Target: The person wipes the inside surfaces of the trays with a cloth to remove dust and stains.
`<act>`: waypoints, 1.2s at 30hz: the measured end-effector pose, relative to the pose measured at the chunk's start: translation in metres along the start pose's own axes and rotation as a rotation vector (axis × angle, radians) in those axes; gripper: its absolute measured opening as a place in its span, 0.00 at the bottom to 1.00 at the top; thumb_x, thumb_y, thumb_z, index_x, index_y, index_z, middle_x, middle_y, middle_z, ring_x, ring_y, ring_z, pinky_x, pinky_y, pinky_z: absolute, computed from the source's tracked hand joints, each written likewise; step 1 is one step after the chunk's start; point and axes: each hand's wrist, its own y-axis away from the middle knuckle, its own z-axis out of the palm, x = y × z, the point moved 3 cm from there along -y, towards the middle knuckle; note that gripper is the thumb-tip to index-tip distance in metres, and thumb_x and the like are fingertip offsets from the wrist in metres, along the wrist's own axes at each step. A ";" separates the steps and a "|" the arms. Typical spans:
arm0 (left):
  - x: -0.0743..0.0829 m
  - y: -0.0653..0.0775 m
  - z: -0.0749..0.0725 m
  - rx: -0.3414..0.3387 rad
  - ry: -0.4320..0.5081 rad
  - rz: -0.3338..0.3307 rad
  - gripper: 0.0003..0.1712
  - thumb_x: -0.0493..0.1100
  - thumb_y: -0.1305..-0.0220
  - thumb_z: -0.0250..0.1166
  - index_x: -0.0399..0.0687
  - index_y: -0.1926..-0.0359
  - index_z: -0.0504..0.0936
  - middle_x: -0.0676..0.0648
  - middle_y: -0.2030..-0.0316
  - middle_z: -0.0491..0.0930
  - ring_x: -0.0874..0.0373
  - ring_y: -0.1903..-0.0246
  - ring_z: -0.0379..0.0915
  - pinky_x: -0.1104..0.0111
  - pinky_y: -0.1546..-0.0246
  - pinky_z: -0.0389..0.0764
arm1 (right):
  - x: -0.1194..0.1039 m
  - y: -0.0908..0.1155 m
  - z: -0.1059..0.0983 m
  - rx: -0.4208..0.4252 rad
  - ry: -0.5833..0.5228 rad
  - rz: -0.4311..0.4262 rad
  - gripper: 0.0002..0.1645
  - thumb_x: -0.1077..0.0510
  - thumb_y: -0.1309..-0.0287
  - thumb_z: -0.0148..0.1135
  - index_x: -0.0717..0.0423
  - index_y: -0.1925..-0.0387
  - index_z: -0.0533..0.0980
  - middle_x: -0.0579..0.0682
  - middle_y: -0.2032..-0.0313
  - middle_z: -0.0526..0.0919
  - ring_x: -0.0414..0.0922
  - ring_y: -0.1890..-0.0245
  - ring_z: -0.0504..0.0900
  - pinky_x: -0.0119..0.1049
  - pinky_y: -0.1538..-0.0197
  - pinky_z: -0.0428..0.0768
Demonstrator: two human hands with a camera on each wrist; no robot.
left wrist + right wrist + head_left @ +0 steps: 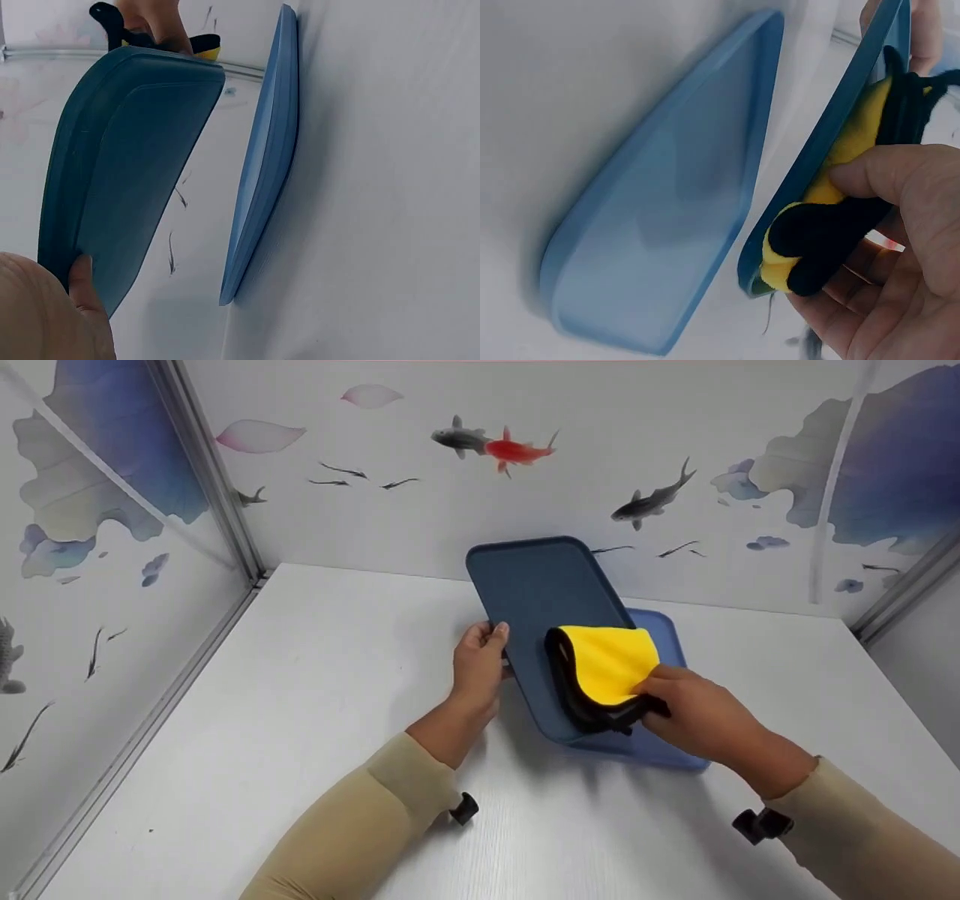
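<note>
My left hand (478, 667) grips the left long edge of a dark teal tray (525, 592), thumb on the rim and fingers beneath. The tray is tilted and held above the table, as the left wrist view shows its underside clear of the surface. A folded yellow cloth with black edging (609, 664) lies against the tray's right part. My right hand (701, 716) pinches that cloth at its right corner; in the right wrist view the thumb and fingers close round its folds (832, 225). Below, a lighter blue tray (682, 172) rests on the table, partly hidden in the head view.
The white table (315, 675) meets a printed back wall (360, 517) just behind the trays. Metal frame posts (217, 472) stand at the table's left rear corner. A black wrist camera mount (463, 808) sits at the left sleeve, another (761, 825) at the right.
</note>
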 end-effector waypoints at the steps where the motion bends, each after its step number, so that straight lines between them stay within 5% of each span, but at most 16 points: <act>1: 0.000 0.000 0.000 0.001 -0.001 -0.004 0.18 0.49 0.19 0.56 0.44 0.40 0.78 0.48 0.56 0.76 0.57 0.57 0.74 0.67 0.59 0.80 | -0.004 0.001 0.000 -0.002 0.011 -0.003 0.16 0.62 0.41 0.66 0.50 0.51 0.84 0.48 0.54 0.83 0.45 0.60 0.76 0.44 0.55 0.80; 12: 0.001 0.003 0.002 0.022 -0.022 -0.052 0.18 0.51 0.20 0.58 0.49 0.38 0.79 0.48 0.51 0.78 0.56 0.53 0.76 0.67 0.54 0.83 | -0.043 0.003 0.007 0.048 0.041 -0.141 0.19 0.63 0.44 0.74 0.48 0.50 0.85 0.46 0.54 0.82 0.44 0.56 0.78 0.43 0.52 0.85; 21: 0.001 0.004 0.005 -0.007 -0.048 -0.002 0.19 0.49 0.20 0.57 0.43 0.39 0.78 0.47 0.56 0.79 0.57 0.59 0.77 0.68 0.59 0.84 | -0.072 0.002 0.009 0.078 0.068 -0.293 0.28 0.66 0.45 0.76 0.41 0.44 0.84 0.44 0.58 0.80 0.43 0.62 0.78 0.40 0.57 0.85; 28: 0.002 0.006 0.009 -0.023 -0.050 0.012 0.16 0.49 0.20 0.58 0.44 0.43 0.79 0.46 0.56 0.80 0.56 0.59 0.79 0.66 0.59 0.86 | -0.076 -0.014 0.007 0.038 0.053 -0.200 0.26 0.66 0.47 0.78 0.44 0.47 0.85 0.47 0.54 0.79 0.46 0.55 0.81 0.46 0.47 0.86; 36: -0.004 0.011 0.014 -0.088 -0.101 -0.036 0.15 0.49 0.21 0.58 0.48 0.42 0.80 0.47 0.54 0.82 0.57 0.57 0.79 0.69 0.61 0.84 | -0.057 -0.047 -0.003 0.012 0.003 -0.103 0.22 0.71 0.41 0.70 0.53 0.46 0.85 0.53 0.49 0.82 0.51 0.48 0.82 0.52 0.39 0.83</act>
